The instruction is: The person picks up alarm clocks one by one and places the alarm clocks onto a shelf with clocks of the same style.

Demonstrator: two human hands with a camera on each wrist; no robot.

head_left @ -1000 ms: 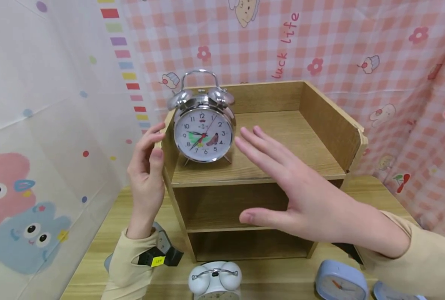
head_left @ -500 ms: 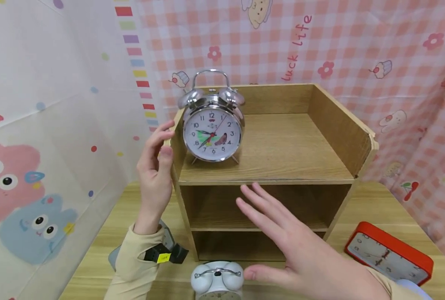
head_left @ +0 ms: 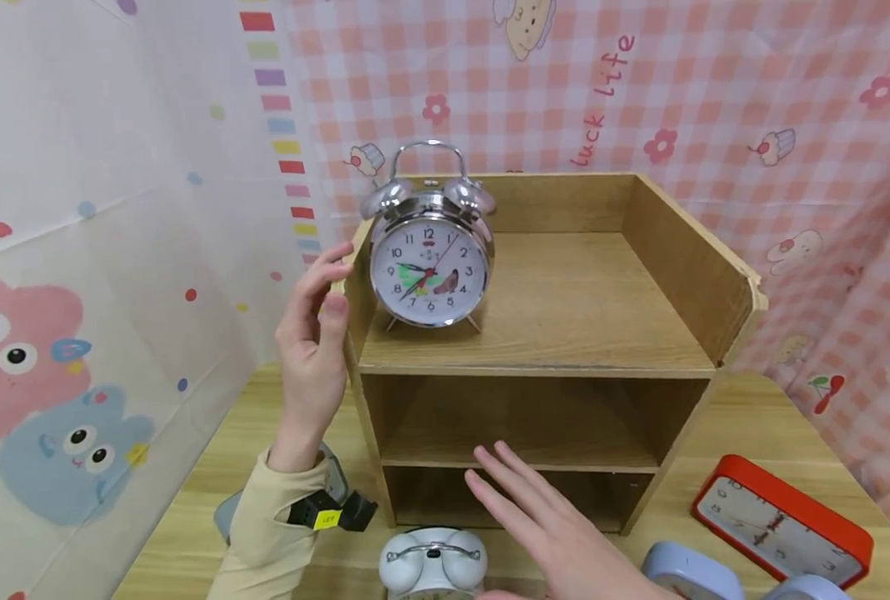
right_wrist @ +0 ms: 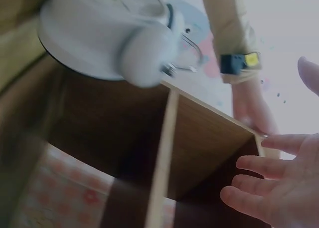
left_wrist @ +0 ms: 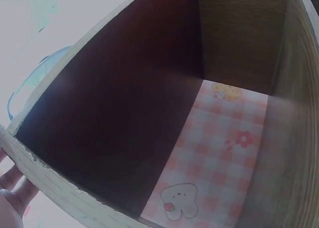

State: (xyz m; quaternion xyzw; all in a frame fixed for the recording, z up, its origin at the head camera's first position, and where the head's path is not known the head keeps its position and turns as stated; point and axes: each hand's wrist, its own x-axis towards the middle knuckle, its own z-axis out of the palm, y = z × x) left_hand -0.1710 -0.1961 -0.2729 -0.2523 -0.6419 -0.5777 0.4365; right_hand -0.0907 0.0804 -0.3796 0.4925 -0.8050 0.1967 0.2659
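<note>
Silver twin-bell clock (head_left: 430, 271): upright on its feet on the top deck of the wooden shelf unit (head_left: 572, 292), near the deck's front-left corner, dial facing out. No hand on it.

Left hand (head_left: 312, 350): at the outer side of the unit's left panel, high up by the front edge. Fingertips seem to rest against the wood. Grip loosely bent, thumb apart from the fingers, pinching nothing that I can make out. Left wrist view agrees: fingers show on the outer side of the wood edge only.

Right hand (head_left: 557, 537): low, in front of the unit's lower compartments, grip spread with fingers fairly straight, nothing held. Nearest thing is the white twin-bell clock (head_left: 433, 562), on the tabletop (head_left: 197, 517) just before the unit's front edge; apart from it as far as I can see, though the thumb is cut off by the frame.

Toward the tabletop's right edge: red clock (head_left: 786, 517), tilted back, and a pale blue clock (head_left: 692, 571) partly cut off.

Progress, my judgement: setting the silver clock on the deck looks done; it stands unsupported. Left over: the left hand has yet to leave the panel. Whether the clocks down on the tabletop belong to this work, cannot tell.
</note>
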